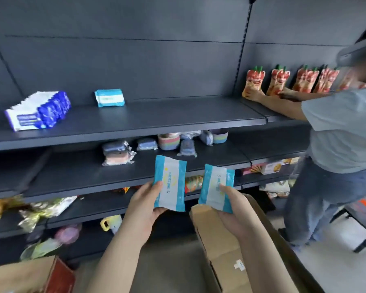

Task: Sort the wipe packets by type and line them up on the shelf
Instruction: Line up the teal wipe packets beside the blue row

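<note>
**A:** What is closest to the camera?

**B:** Two hands, held up in front of the shelves. The left hand (144, 199) grasps a teal and white wipe packet (170, 182) at its lower left corner. The thumb lies on the front face and the other fingers are behind. The packet stands upright above the hand.

**A:** And the other hand?

**B:** The right hand (230, 206) grasps a second teal packet (217, 188) from below, also with the thumb on the front. This packet rises above the hand too, a little tilted. The two packets are just beside each other and do not touch. Under the right hand there is an open cardboard box (220, 250).

**A:** What is farther away?

**B:** On the top shelf (156, 119) a single teal packet (109, 98) stands on its long edge close to the back panel, well apart from both hands. To the left of it, a row of blue and white packets (38, 111) stands pressed together. At the far right another person (342, 132) touches red pouches (254, 81) on the neighbouring shelf.
</note>
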Motion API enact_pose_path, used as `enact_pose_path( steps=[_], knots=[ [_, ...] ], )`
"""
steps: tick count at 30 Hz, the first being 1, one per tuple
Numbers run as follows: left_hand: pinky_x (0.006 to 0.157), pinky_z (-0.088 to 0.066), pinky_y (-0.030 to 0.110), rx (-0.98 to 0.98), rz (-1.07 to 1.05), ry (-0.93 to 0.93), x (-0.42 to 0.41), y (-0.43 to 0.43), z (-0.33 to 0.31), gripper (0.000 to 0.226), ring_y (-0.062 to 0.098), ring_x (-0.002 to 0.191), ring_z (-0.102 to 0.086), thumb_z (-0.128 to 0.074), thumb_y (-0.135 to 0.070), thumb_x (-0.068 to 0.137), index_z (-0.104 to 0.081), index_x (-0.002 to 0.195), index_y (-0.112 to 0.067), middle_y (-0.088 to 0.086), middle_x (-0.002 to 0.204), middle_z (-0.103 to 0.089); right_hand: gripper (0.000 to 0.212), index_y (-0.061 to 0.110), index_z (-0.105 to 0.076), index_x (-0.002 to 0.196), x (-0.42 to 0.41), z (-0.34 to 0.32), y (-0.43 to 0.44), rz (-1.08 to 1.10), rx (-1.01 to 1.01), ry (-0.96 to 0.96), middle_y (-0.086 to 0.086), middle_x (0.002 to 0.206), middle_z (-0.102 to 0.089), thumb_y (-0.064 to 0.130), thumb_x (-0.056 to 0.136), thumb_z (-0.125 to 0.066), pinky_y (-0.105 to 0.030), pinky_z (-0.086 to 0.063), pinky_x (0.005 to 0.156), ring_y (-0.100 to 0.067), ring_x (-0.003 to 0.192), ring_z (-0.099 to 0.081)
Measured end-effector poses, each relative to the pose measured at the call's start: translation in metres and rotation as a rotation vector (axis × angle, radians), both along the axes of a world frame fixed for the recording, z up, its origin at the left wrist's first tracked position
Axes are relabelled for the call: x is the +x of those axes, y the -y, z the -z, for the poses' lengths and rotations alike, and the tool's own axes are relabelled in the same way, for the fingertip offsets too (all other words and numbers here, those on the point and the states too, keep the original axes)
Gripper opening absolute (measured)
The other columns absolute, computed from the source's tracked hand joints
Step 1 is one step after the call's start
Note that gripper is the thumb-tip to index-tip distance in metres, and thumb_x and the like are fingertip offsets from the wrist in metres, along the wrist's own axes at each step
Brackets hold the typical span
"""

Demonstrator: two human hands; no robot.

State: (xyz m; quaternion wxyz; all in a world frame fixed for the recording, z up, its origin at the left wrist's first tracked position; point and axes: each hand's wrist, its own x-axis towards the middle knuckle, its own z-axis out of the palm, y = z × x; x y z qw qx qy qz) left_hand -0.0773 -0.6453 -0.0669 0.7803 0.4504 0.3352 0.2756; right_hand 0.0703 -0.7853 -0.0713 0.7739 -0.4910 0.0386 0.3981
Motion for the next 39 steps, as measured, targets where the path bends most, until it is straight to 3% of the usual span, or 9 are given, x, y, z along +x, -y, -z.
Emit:
enact_pose_path(
  steps=[5, 8, 13, 17, 23, 28, 33, 36, 39],
  knots=[
    [0.079, -0.056, 0.033, 0.047, -0.090, 0.022, -0.079, -0.094, -0.003, 0.021, 0.021, 0.106, -0.067, -0.057, -0.014, 0.097, -0.065, 0.117, -0.015, 0.007, 0.112, -0.073, 0.018, 0.007, -0.057, 0.110, -0.054, -0.004, -0.103, -0.146, 0.043, 0.077, -0.012, 0.109, -0.066, -0.002, 0.097, -0.049, -0.031, -0.053, 0.078, -0.022, 0.093, -0.064],
    [0.092, -0.053, 0.036, 0.087, -0.108, 0.016, -0.118, -0.141, -0.003, 0.030, 0.020, 0.112, -0.065, -0.058, -0.008, 0.095, -0.062, 0.124, -0.014, 0.006, 0.116, -0.072, 0.021, 0.008, -0.058, 0.116, -0.079, -0.003, -0.154, -0.146, 0.062, 0.161, -0.011, 0.110, -0.069, 0.002, 0.096, -0.057, -0.037, -0.059, 0.079, -0.023, 0.096, -0.067],
    [0.082, -0.053, 0.031, 0.085, -0.168, 0.005, -0.151, -0.198, -0.005, 0.031, 0.020, 0.112, -0.065, -0.060, -0.005, 0.094, -0.062, 0.124, -0.013, 0.007, 0.117, -0.071, 0.030, 0.008, -0.059, 0.117, -0.097, -0.010, -0.222, -0.084, 0.080, 0.221, -0.012, 0.113, -0.072, 0.011, 0.089, -0.069, -0.032, -0.059, 0.062, -0.021, 0.094, -0.072],
    [0.085, -0.057, 0.034, 0.126, -0.208, -0.049, -0.153, -0.239, -0.010, 0.033, 0.018, 0.112, -0.065, -0.064, -0.014, 0.092, -0.060, 0.125, -0.017, 0.003, 0.118, -0.069, 0.030, 0.009, -0.059, 0.121, -0.092, -0.019, -0.270, -0.149, 0.200, 0.200, -0.011, 0.116, -0.072, 0.007, 0.092, -0.064, -0.029, -0.059, 0.069, -0.020, 0.102, -0.072],
    [0.095, -0.054, 0.036, 0.273, -0.266, -0.113, -0.122, -0.316, -0.021, 0.030, 0.014, 0.110, -0.067, -0.066, -0.030, 0.090, -0.063, 0.117, -0.019, 0.000, 0.118, -0.070, 0.018, 0.010, -0.064, 0.107, -0.050, -0.030, -0.350, -0.101, 0.207, 0.310, -0.007, 0.109, -0.075, 0.006, 0.090, -0.066, -0.026, -0.061, 0.071, -0.019, 0.100, -0.072],
    [0.089, -0.057, 0.036, 0.360, -0.361, -0.182, -0.062, -0.397, -0.028, 0.017, 0.011, 0.099, -0.069, -0.067, -0.026, 0.092, -0.064, 0.109, -0.022, -0.006, 0.106, -0.072, 0.015, 0.010, -0.064, 0.108, 0.018, -0.028, -0.439, 0.000, 0.132, 0.425, -0.006, 0.106, -0.075, 0.010, 0.093, -0.066, -0.022, -0.058, 0.065, -0.015, 0.091, -0.074],
    [0.091, -0.056, 0.039, 0.390, -0.371, -0.263, -0.001, -0.473, -0.020, 0.020, 0.008, 0.103, -0.067, -0.067, -0.026, 0.092, -0.064, 0.112, -0.025, -0.007, 0.111, -0.070, 0.014, 0.015, -0.066, 0.110, 0.096, -0.020, -0.535, -0.062, 0.004, 0.528, -0.002, 0.105, -0.073, 0.020, 0.097, -0.061, -0.027, -0.058, 0.069, -0.016, 0.103, -0.070],
    [0.083, -0.057, 0.031, 0.406, -0.371, -0.289, 0.029, -0.511, -0.014, 0.021, 0.006, 0.102, -0.067, -0.068, -0.022, 0.091, -0.065, 0.112, -0.027, -0.008, 0.111, -0.070, 0.011, 0.016, -0.067, 0.096, 0.128, -0.014, -0.588, -0.155, -0.016, 0.623, -0.003, 0.097, -0.073, 0.014, 0.100, -0.057, -0.029, -0.056, 0.074, -0.021, 0.099, -0.070],
    [0.071, -0.057, 0.022, 0.450, -0.361, -0.306, 0.055, -0.540, -0.010, 0.017, 0.004, 0.094, -0.069, -0.067, -0.014, 0.092, -0.066, 0.102, -0.027, -0.005, 0.106, -0.072, 0.015, 0.018, -0.065, 0.089, 0.144, -0.011, -0.628, -0.190, -0.046, 0.651, 0.002, 0.089, -0.070, 0.012, 0.100, -0.056, -0.017, -0.052, 0.058, -0.011, 0.082, -0.068]
  ],
)
